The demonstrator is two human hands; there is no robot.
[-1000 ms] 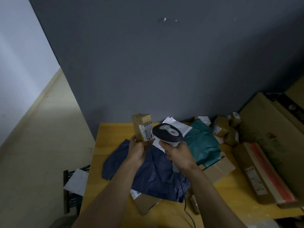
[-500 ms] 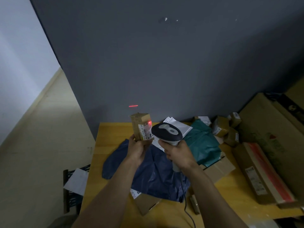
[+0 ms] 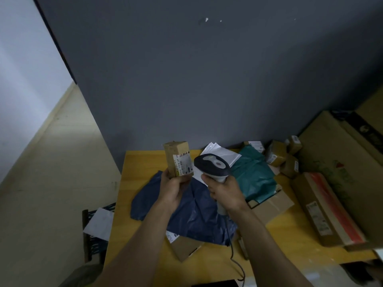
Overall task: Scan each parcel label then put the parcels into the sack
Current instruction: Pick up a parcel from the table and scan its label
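Head view: left hand (image 3: 173, 188) curls its fingers (image 3: 184, 181) round the base of the parcel (image 3: 177, 154), upright above the blue sack (image 3: 196, 212); right hand (image 3: 224, 190) grips the scanner (image 3: 212, 164), its head at 3 o'clock of the label (image 3: 183, 165). Likely light, stiff cardboard, best held by its lower sides. The red beam seen earlier is gone

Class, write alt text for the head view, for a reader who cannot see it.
A left hand holds a small cardboard parcel upright, its label turned toward a barcode scanner gripped in the right hand. A dark blue sack lies on the yellow table among other parcels.
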